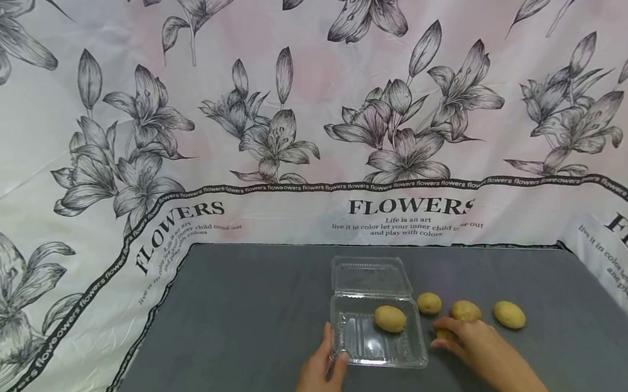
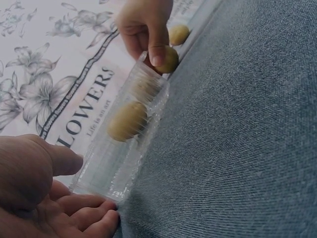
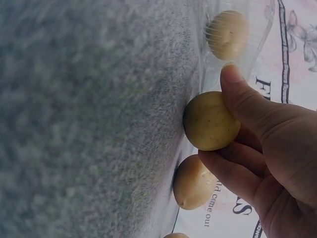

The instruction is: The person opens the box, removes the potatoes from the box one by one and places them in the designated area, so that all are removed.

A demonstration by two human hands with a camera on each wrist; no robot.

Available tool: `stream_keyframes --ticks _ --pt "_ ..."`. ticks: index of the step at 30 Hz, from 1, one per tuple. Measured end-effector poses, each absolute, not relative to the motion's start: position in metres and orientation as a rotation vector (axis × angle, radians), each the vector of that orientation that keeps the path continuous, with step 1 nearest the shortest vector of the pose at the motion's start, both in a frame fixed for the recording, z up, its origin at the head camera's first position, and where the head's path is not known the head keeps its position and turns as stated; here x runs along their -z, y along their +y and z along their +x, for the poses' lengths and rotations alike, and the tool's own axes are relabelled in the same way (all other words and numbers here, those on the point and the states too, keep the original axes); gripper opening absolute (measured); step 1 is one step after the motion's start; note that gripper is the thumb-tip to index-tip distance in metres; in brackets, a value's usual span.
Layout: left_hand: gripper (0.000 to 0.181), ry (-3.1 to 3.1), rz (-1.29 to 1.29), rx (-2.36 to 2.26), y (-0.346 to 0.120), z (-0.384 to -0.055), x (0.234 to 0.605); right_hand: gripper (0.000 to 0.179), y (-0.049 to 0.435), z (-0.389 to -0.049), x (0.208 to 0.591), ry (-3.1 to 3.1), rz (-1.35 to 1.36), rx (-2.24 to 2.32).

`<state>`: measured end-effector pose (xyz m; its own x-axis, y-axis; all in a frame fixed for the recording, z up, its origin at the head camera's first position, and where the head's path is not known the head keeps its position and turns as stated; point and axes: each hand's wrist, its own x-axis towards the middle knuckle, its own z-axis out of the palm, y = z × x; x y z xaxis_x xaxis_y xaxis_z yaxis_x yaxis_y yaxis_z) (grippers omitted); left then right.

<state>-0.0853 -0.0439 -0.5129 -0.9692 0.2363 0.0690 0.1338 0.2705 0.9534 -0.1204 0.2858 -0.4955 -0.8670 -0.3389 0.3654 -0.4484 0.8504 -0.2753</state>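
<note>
A clear plastic clamshell container (image 1: 383,361) lies with its lid folded back on the grey table, one potato (image 1: 391,319) inside it. At its front left corner is my left hand (image 1: 321,372), which holds the edge with the thumb over the rim and the fingers low against the side, as the left wrist view shows. Just right of the container, my right hand (image 1: 472,341) grips a speckled yellow potato (image 3: 210,121) between thumb and fingers, low over the table. In the head view, that potato is mostly hidden under the fingers.
Three loose potatoes lie on the table: one close to the container's right wall (image 1: 429,303), one just beyond my right hand (image 1: 465,311) and one farther right (image 1: 509,315). A flower-printed cloth (image 1: 282,218) hangs behind the table and along its sides.
</note>
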Motion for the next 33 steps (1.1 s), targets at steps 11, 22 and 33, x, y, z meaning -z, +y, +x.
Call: stream_keyframes --ticks 11,22,33 --pt "0.071 2.465 0.362 -1.823 -0.043 -0.084 0.512 0.033 0.287 -0.115 0.491 -2.785 0.594 -0.588" --pt "0.071 2.458 0.332 -1.82 -0.041 -0.085 0.513 0.033 0.29 -0.112 0.488 -2.844 0.576 -0.565" --pt "0.072 2.471 0.312 -1.794 -0.043 -0.084 0.511 0.032 0.292 -0.113 0.486 -2.837 0.631 -0.544"
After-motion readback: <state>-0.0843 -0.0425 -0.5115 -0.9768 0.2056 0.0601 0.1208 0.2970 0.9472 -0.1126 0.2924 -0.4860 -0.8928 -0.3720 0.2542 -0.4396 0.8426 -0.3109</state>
